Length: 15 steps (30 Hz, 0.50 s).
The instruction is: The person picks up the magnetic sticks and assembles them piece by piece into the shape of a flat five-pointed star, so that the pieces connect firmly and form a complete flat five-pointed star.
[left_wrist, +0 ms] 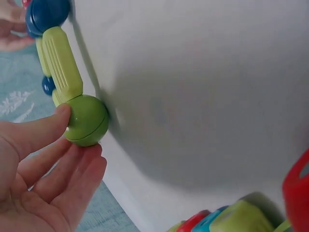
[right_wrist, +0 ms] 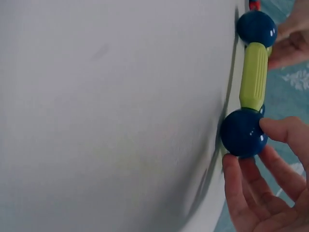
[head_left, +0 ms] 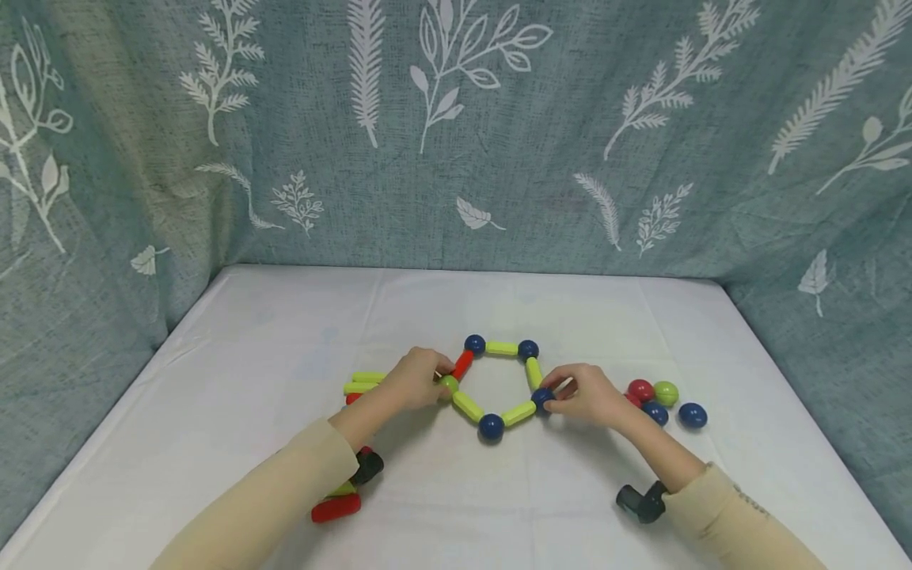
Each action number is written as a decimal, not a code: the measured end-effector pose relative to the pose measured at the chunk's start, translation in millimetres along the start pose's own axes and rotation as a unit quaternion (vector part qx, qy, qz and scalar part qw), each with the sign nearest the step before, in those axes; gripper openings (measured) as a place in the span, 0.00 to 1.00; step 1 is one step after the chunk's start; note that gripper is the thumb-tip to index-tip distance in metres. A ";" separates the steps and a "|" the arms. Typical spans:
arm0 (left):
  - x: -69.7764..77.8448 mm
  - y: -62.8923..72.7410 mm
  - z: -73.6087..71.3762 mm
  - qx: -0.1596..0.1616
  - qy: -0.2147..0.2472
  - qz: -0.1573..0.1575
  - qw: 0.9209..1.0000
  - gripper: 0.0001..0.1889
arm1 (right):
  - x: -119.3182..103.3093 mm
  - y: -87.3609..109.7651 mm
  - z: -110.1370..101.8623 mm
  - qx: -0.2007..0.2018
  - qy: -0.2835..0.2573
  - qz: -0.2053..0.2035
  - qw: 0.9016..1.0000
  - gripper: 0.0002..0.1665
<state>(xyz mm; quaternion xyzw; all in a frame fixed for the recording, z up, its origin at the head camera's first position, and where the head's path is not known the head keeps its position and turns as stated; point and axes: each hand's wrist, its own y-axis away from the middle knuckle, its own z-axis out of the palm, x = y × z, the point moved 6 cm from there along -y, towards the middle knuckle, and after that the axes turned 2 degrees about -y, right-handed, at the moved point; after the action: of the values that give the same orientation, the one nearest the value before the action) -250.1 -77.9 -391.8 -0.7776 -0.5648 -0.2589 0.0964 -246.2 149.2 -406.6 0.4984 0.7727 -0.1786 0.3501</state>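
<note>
A closed ring of ball connectors and rods lies on the white cloth in the head view. My left hand (head_left: 416, 378) pinches the green ball (left_wrist: 88, 120) at the ring's left corner, thumb on one side and fingertips on the other. At the right corner, my right hand (head_left: 586, 394) grips a blue ball (right_wrist: 244, 133) between thumb and fingers. A red rod (head_left: 463, 365) joins the green ball to the upper-left blue ball (head_left: 475, 344). The other sides are yellow-green rods (head_left: 502, 348). The front blue ball (head_left: 491, 427) sits nearest to me.
Loose red, green and blue balls (head_left: 666, 393) lie right of my right hand. Yellow-green rods (head_left: 368, 378) lie behind my left forearm, and a red rod (head_left: 336, 508) is before it. Black wrist cameras (head_left: 641, 503) hang at the cuffs. A patterned curtain (head_left: 456, 142) borders the table.
</note>
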 end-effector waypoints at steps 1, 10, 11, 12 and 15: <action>-0.3 1.4 0.7 -0.001 0.001 -0.003 1.000 0.17 | 0.9 -0.6 -0.9 0.000 -0.003 0.001 1.000 0.13; 0.2 9.4 1.3 0.002 0.006 -0.010 1.000 0.20 | 5.6 -3.4 -3.3 -0.011 -0.032 -0.001 0.999 0.14; -0.1 9.5 1.1 0.004 0.006 -0.008 1.000 0.20 | 5.6 -3.4 -2.9 -0.013 -0.034 -0.002 0.999 0.15; -0.1 9.7 0.6 0.007 0.005 -0.006 1.000 0.20 | 5.6 -3.3 -2.6 -0.014 -0.036 -0.002 0.999 0.15; -1.3 11.3 -0.8 0.010 0.006 0.003 1.000 0.19 | 4.8 -2.9 -1.5 -0.016 -0.037 -0.003 0.999 0.15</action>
<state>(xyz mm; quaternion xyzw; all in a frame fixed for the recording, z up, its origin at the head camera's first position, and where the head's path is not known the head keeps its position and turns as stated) -240.2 -83.1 -390.1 -0.7767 -0.5643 -0.2579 0.1085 -250.5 152.0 -409.2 0.4831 0.7637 -0.1856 0.3860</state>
